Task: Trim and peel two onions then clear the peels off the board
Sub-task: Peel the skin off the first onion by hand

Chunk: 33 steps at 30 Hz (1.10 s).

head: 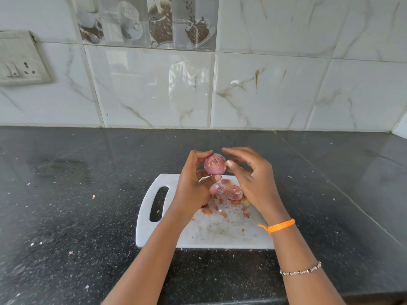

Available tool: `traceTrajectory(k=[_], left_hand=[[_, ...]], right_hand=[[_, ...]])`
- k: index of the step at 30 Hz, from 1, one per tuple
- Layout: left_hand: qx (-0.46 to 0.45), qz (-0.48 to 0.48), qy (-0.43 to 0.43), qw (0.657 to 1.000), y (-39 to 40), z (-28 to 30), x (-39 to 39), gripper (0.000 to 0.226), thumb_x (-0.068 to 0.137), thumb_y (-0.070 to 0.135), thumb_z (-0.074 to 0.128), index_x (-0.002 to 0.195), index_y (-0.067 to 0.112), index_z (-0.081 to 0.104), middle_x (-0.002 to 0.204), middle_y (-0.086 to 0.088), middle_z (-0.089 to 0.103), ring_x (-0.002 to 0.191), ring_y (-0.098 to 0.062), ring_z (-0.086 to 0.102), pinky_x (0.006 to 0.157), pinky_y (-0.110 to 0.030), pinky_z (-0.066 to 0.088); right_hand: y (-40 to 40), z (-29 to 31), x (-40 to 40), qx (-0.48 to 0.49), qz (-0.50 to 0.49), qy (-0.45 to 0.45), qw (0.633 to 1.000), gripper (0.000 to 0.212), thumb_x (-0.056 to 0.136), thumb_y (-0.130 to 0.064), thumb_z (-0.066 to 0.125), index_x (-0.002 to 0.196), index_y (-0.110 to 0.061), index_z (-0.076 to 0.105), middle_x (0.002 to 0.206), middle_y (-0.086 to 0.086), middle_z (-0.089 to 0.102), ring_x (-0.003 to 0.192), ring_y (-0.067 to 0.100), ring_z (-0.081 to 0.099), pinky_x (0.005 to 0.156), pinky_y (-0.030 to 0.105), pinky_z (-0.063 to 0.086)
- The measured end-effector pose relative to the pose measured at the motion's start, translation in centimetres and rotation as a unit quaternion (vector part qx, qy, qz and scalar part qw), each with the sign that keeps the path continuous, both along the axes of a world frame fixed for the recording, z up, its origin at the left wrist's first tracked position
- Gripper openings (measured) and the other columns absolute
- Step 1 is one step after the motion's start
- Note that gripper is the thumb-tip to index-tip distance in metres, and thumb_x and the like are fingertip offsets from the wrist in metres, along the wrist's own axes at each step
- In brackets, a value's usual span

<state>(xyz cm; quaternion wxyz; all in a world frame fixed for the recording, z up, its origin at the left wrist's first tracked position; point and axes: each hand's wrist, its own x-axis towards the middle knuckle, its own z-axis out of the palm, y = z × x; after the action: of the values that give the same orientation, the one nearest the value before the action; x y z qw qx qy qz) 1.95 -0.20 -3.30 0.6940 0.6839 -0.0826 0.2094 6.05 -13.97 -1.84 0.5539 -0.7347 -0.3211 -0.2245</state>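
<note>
Head view, kitchen counter, left to right. Far left on the marble-tiled wall: switch and socket plate. Below it, black speckled granite counter, flecked with stray peel scraps. White plastic cutting board, handle slot at its left end, lying near the counter's front edge. Raised above the board's far edge: left hand, fingers and thumb curled round a small red onion, trimmed end turned toward the camera. Just right of the onion, right hand, thumb tip touching the bulb's right side, other fingers spread and loosely bent, gripping nothing that can be made out. Under both hands, heap of pink onion peels with smaller flakes scattered toward the near edge. Orange thread and a beaded bracelet on the right wrist and forearm.

Step in hand, by appearances: stripping the last papery skin. Best done with the bulb clamped firmly in the left hand, a loose edge lifted at the cut end with the right thumbnail, then pulled down in strips and turned bit by bit, all over the board to catch the fall. No second onion and no knife in sight. Nothing blocking the hands; scraps already on the counter likely to need gathering too.
</note>
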Motion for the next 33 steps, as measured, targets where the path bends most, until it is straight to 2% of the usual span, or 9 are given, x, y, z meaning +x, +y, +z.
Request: traceTrajectory(k=[4,9,12,17,22,25,28,30,33], left_hand=[[0.018,-0.004,-0.019,1.000,0.15,-0.06,-0.01,0.046,0.082,-0.014,0.060,0.108,0.022,0.051,0.111,0.000,0.061,0.092,-0.017,0.061,0.079,-0.023,0.052],[0.042,-0.010,-0.033,0.999,0.22,0.00,0.07,0.045,0.082,-0.015,0.060,0.110,0.019,0.051,0.111,-0.004,0.062,0.094,-0.014,0.061,0.082,-0.022,0.051],[0.045,-0.022,-0.037,0.998,0.38,0.07,0.00,0.047,0.081,-0.015,0.061,0.109,0.022,0.051,0.114,-0.009,0.061,0.095,-0.018,0.059,0.084,-0.025,0.051],[0.035,-0.045,-0.031,0.998,0.70,0.25,-0.17,0.048,0.081,-0.017,0.059,0.111,0.022,0.052,0.117,-0.012,0.060,0.095,-0.015,0.059,0.081,-0.022,0.049],[0.009,-0.062,-0.011,0.998,0.80,0.19,-0.16,0.046,0.084,-0.011,0.060,0.114,0.023,0.053,0.116,-0.007,0.062,0.096,-0.014,0.059,0.085,-0.025,0.050],[-0.013,-0.075,-0.005,0.997,0.73,0.23,-0.18,0.045,0.086,-0.011,0.058,0.117,0.020,0.051,0.115,-0.003,0.063,0.096,-0.014,0.060,0.088,-0.026,0.052],[-0.016,-0.081,-0.004,0.997,0.57,0.25,-0.26,0.045,0.086,-0.011,0.058,0.117,0.020,0.051,0.115,-0.001,0.062,0.097,-0.014,0.060,0.089,-0.027,0.052],[-0.011,-0.077,-0.007,0.997,0.59,0.24,-0.25,0.044,0.085,-0.011,0.058,0.117,0.019,0.051,0.117,-0.003,0.062,0.097,-0.014,0.059,0.088,-0.026,0.051],[0.009,-0.066,-0.017,0.998,0.67,0.24,-0.18,0.044,0.085,-0.012,0.059,0.117,0.018,0.052,0.118,-0.006,0.062,0.098,-0.014,0.059,0.087,-0.027,0.050]], right_hand=[[0.12,-0.11,0.13,-0.019,-0.021,-0.042,0.999,0.023,0.080,-0.001,0.070,0.091,-0.022,0.069,0.092,-0.014,0.064,0.087,0.002,0.063,0.077,0.016,0.050],[-0.09,-0.01,0.27,-0.022,0.003,-0.028,0.999,0.016,0.079,-0.005,0.067,0.085,-0.020,0.064,0.089,-0.015,0.059,0.084,0.003,0.061,0.075,0.021,0.052],[-0.42,-0.03,0.48,-0.011,0.024,-0.014,1.000,0.017,0.079,-0.001,0.068,0.084,-0.017,0.065,0.088,-0.011,0.060,0.084,0.003,0.060,0.075,0.017,0.050],[-0.46,0.20,0.31,0.004,0.043,-0.008,0.999,0.017,0.076,0.006,0.071,0.079,-0.011,0.067,0.085,-0.002,0.060,0.081,0.001,0.059,0.069,0.010,0.047],[-0.51,-0.03,0.56,-0.019,0.033,-0.012,0.999,0.016,0.079,-0.001,0.070,0.080,-0.017,0.065,0.086,-0.012,0.058,0.085,0.007,0.060,0.073,0.025,0.053],[-0.38,-0.03,0.40,0.041,0.048,0.044,0.997,0.020,0.079,-0.003,0.070,0.084,-0.021,0.063,0.086,-0.007,0.062,0.087,0.011,0.063,0.072,0.029,0.056],[-0.44,0.12,0.35,0.047,0.042,0.037,0.997,0.024,0.080,0.000,0.070,0.089,-0.022,0.067,0.092,0.001,0.065,0.088,0.013,0.064,0.072,0.025,0.056],[-0.38,0.08,0.42,0.030,0.029,0.003,0.999,0.019,0.079,0.001,0.071,0.088,-0.016,0.070,0.091,-0.001,0.065,0.086,0.011,0.064,0.071,0.022,0.055],[-0.19,-0.05,0.37,0.042,0.020,0.000,0.999,0.016,0.077,0.005,0.072,0.083,-0.010,0.069,0.086,-0.002,0.063,0.082,0.006,0.063,0.067,0.019,0.055]])
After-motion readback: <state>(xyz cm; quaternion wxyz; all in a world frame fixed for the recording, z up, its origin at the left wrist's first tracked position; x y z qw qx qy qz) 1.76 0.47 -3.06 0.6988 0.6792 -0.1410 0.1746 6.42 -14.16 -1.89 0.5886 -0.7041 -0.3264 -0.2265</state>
